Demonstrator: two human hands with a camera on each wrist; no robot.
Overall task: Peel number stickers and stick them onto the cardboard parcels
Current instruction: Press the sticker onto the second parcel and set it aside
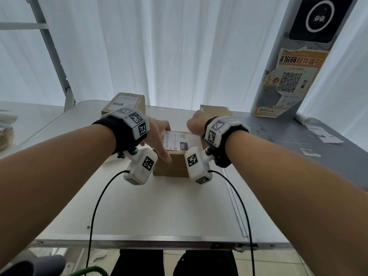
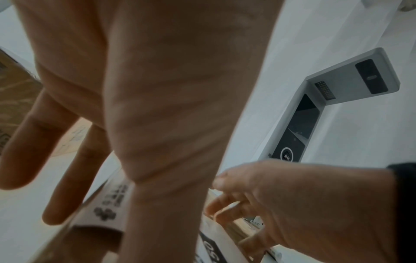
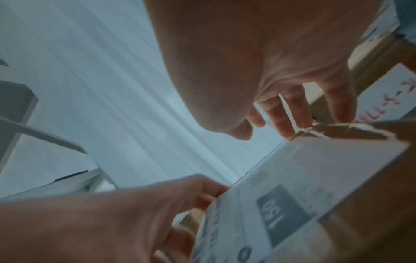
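Note:
A small cardboard parcel [image 1: 175,166] stands in the middle of the white table [image 1: 159,206]. A white number label [image 1: 179,141] with a black "150" block lies flat on its top. My left hand [image 1: 159,140] spans the parcel's left end, fingers straight, thumb down against the near left corner. The left wrist view shows the thumb [image 2: 162,204] lying across the label [image 2: 108,204]. My right hand [image 1: 196,124] is at the far right corner. In the right wrist view its relaxed fingers [image 3: 281,113] touch that torn-taped corner, just past the label [image 3: 292,195].
A second labelled parcel [image 1: 123,103] stands at the back left, and an open box [image 1: 215,110] at the back right. A grey kiosk post [image 1: 288,82] with an orange poster rises from the grey surface [image 1: 288,140], where a paper slip [image 1: 322,134] lies.

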